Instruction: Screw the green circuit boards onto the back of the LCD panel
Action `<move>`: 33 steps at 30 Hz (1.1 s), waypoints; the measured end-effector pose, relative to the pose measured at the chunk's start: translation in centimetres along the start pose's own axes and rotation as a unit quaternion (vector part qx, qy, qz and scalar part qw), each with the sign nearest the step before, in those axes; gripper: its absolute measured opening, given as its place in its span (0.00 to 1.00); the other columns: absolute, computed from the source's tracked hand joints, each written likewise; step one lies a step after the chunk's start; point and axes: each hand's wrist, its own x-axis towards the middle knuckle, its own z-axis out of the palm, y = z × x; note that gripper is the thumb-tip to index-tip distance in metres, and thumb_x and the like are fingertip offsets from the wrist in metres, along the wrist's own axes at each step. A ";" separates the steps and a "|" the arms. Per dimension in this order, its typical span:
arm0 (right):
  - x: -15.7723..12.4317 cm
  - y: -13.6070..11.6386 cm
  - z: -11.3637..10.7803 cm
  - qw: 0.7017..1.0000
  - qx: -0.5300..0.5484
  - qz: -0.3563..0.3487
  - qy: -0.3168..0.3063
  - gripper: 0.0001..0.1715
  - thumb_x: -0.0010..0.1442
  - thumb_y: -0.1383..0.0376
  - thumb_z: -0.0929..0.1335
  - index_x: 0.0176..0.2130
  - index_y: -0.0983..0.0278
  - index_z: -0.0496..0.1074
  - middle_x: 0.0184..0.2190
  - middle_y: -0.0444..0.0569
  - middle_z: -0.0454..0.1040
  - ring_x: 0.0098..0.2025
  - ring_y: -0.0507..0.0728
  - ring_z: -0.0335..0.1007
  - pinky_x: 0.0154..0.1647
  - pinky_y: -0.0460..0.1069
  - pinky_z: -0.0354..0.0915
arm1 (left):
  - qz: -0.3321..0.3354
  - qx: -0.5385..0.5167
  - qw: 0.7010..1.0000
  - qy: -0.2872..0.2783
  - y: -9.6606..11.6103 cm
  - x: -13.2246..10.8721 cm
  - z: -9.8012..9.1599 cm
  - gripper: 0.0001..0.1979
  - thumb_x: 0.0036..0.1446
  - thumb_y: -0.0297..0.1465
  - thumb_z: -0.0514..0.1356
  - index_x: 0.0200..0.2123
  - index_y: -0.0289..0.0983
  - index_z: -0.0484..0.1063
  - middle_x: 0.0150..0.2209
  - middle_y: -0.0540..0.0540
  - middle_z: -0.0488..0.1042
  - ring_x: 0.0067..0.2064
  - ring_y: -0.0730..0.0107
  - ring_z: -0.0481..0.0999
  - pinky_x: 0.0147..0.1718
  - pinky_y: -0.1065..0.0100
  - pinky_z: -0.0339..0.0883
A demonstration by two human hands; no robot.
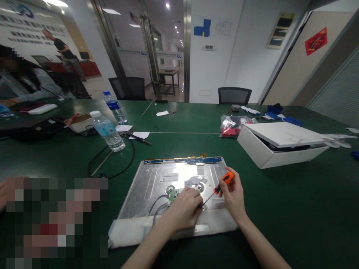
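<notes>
A flat metal-backed display panel (151, 198) lies on the green table, a blue circuit strip (174, 161) along its far edge. My right hand (235, 196) grips the orange and black handle of a screwdriver (224, 182). The screwdriver slants down to the left, its tip beside the fingers of my left hand (186, 205). That hand rests on the panel over a small green circuit board (174, 194), fingers curled together; what they hold, if anything, is hidden. Dark cables (157, 205) run from the board. Whitish wrapping (129, 231) covers the panel's near edge.
Right of the panel stands a white box (269, 153) with its lid ajar. A plastic bag with red items (232, 127) is behind it. Two water bottles (108, 130) (114, 106) and a black cable (133, 157) are left. Another person's hand (2, 196) shows at the left edge.
</notes>
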 end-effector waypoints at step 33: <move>4.0 -10.8 0.1 0.801 -0.363 -0.240 -0.411 0.14 0.54 0.66 0.71 0.40 0.59 0.65 0.28 0.42 0.71 0.27 0.53 0.64 0.26 0.46 0.50 | 0.010 -0.005 0.999 0.034 -0.2 -0.1 0.7 0.06 0.52 0.23 0.56 0.35 0.36 0.69 0.39 0.43 0.73 0.43 0.60 0.71 0.42 0.62 0.63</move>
